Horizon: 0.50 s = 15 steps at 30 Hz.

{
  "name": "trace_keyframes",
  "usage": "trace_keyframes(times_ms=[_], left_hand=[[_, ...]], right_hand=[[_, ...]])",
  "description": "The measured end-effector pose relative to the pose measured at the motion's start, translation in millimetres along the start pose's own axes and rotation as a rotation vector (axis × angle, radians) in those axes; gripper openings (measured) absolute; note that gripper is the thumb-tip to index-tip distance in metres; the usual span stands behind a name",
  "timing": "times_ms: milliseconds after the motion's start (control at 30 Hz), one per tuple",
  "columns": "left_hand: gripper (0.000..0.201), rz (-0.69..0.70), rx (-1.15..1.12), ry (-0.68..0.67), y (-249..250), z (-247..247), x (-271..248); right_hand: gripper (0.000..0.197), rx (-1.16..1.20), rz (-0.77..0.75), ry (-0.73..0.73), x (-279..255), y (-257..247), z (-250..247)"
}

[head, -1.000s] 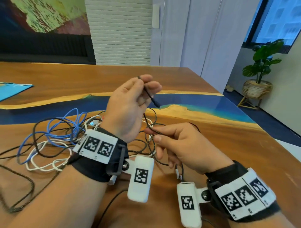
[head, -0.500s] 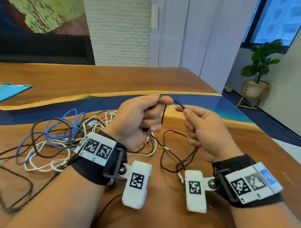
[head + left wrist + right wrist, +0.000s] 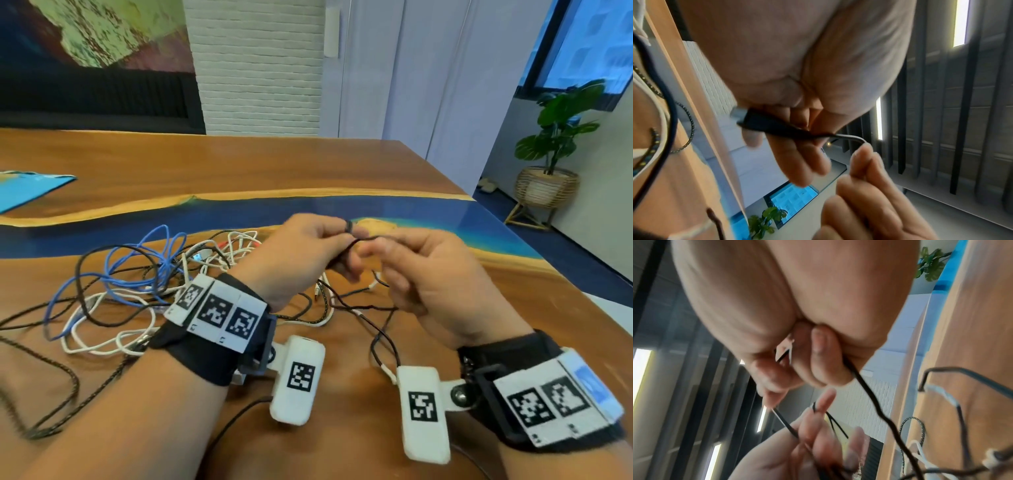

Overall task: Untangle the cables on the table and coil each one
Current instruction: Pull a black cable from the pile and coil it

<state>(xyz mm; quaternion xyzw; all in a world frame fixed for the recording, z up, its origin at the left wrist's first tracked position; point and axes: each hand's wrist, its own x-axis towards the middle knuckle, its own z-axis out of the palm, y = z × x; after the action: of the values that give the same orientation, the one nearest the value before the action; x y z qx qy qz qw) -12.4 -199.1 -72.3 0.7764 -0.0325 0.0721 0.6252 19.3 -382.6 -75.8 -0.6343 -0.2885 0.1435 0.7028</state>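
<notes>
Black thin cable [image 3: 346,248] is what your fingers [image 3: 349,263] hold now. Your left hand [image 3: 301,253] has the fingers curled around it, and a small loop of the cable sits on the index finger near the tip. In the left wrist view the dark plug [image 3: 764,121] with its metal end lies across the inside of these fingers. Your right hand [image 3: 428,274] is just beside the left one, almost touching it, and pinches the same cable between thumb and index finger; in the right wrist view the other curled fingers [image 3: 824,360] also press a part of the cable against the palm. Both hands are raised above the bench [image 3: 239,171].

From the hands the cable hangs down and makes loose curves on the wood under your right hand. To the left of the hands lies the tangle: a blue cable [image 3: 113,274], a white cable [image 3: 89,339], another black cable [image 3: 82,270] and a braided dark cable [image 3: 65,373], which cross each other. The braided one goes far left of the hands, toward the near edge of the bench. Behind the hands a blue band [image 3: 137,226] runs across the bench top. Far right of the hands, on the floor, a green plant [image 3: 555,133] stands in a woven basket.
</notes>
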Motion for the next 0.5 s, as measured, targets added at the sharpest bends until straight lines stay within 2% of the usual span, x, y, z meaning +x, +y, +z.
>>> trace_keyframes(times_ms=[67,133,200,267,367,433,500], left_hand=[[0.035,-0.064,-0.001,-0.103,-0.2,0.9,-2.6],[0.046,-0.072,-0.105,-0.169,2.7,0.1,-5.1],[0.047,-0.045,-0.308,-0.213,7.2,-1.2,-7.7],[0.042,-0.017,-0.564,-0.221,11.8,-2.6,-9.2],[0.041,0.073,-0.828,-0.145,15.0,-3.5,-5.9],[0.041,0.13,-0.873,-0.009,14.9,-2.9,-1.8],[0.037,0.161,-0.816,0.149,12.4,-3.3,3.0]], right_hand=[[0.021,0.122,-0.021,0.141,2.7,-1.3,-12.1],[0.02,0.192,-0.015,0.267,5.5,1.0,-23.4],[0.021,0.208,0.02,0.346,8.0,6.3,-29.2],[0.024,0.182,0.064,0.36,9.7,10.8,-29.7],[0.025,-0.048,0.135,0.27,9.8,13.3,-22.9],[0.026,-0.192,0.163,0.125,8.6,15.7,-12.8],[0.028,-0.231,0.183,-0.044,5.3,18.6,0.4]])
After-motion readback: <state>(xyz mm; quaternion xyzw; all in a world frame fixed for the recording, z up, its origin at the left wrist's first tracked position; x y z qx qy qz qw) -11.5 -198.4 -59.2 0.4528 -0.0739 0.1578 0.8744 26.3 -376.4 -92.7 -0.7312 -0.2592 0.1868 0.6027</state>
